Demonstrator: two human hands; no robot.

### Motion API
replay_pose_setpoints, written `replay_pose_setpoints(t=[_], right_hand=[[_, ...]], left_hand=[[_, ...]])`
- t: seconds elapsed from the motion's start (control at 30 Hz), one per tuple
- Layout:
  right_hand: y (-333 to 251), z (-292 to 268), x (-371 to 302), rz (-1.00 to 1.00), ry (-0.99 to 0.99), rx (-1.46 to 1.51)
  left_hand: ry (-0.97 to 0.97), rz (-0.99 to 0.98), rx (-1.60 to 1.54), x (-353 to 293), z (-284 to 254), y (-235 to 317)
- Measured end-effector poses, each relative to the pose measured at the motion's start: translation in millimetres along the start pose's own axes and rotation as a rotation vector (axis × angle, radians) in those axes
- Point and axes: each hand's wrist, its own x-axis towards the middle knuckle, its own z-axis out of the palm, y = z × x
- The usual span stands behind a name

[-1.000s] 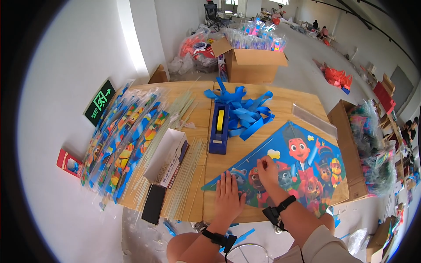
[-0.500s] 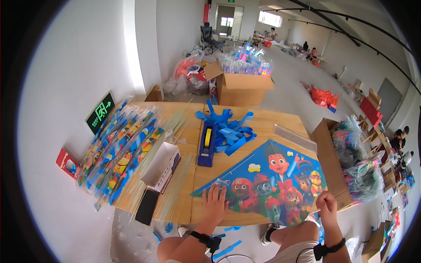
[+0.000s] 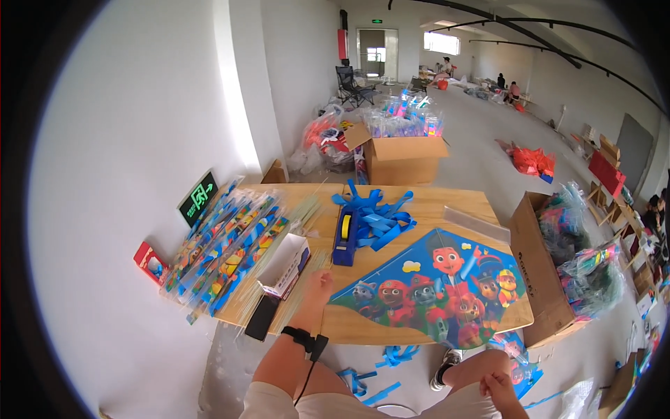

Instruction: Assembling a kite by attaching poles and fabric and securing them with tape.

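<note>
- Kite sheet (image 3: 450, 279), blue and printed with cartoon pups and a child, lay spread on the right half of the worktop (image 3: 349, 328), its narrow tip pointing left.
- Left hand (image 3: 320, 285) was just beside that tip, above some thin pale rods (image 3: 296, 304); its fingers were curled in, but I could not tell whether they gripped anything.
- Right hand (image 3: 497, 388) was off the worktop, by the right thigh, its fingers closed in a loose fist with nothing showing in them.
- Lettering ran along the side of an open white-and-purple box (image 3: 285, 271), with a black phone (image 3: 262, 318) near it.
- Dark print marked the large carton (image 3: 536, 279) at the right.
- Green-on-black, the sign (image 3: 199, 200) at the left carried a running figure, an arrow and small characters.
- Beyond the sheet sat a blue tape dispenser (image 3: 343, 253) with a yellow roll, blue strips (image 3: 380, 222) heaped beside it.
</note>
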Motion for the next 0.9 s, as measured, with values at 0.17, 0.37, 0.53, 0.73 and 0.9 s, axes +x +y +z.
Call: replay_pose_setpoints(t=[0.17, 0.37, 0.53, 0.73, 0.9], right_hand=[[48.4, 6.6, -11.4, -0.046, -0.033, 0.336], [58.0, 8.4, -5.7, -0.102, 0.047, 0.769], [65.4, 18.4, -0.1, -0.074, -0.016, 0.597], [66.7, 16.8, 2.6, -0.025, 0.009, 0.580], [64.5, 17.4, 2.9, -0.074, -0.039, 0.594]], left_hand=[[0.001, -0.349, -0.222, 68.1, 35.6, -19.5], [-0.103, -0.135, 0.355, 151.4, 56.8, -55.1], [-0.150, -0.260, 0.480, 178.1, 57.4, -76.1], [-0.088, -0.539, -0.047, 174.1, 59.3, -68.2], [-0.137, -0.482, -0.174, 157.1, 50.5, -19.1]])
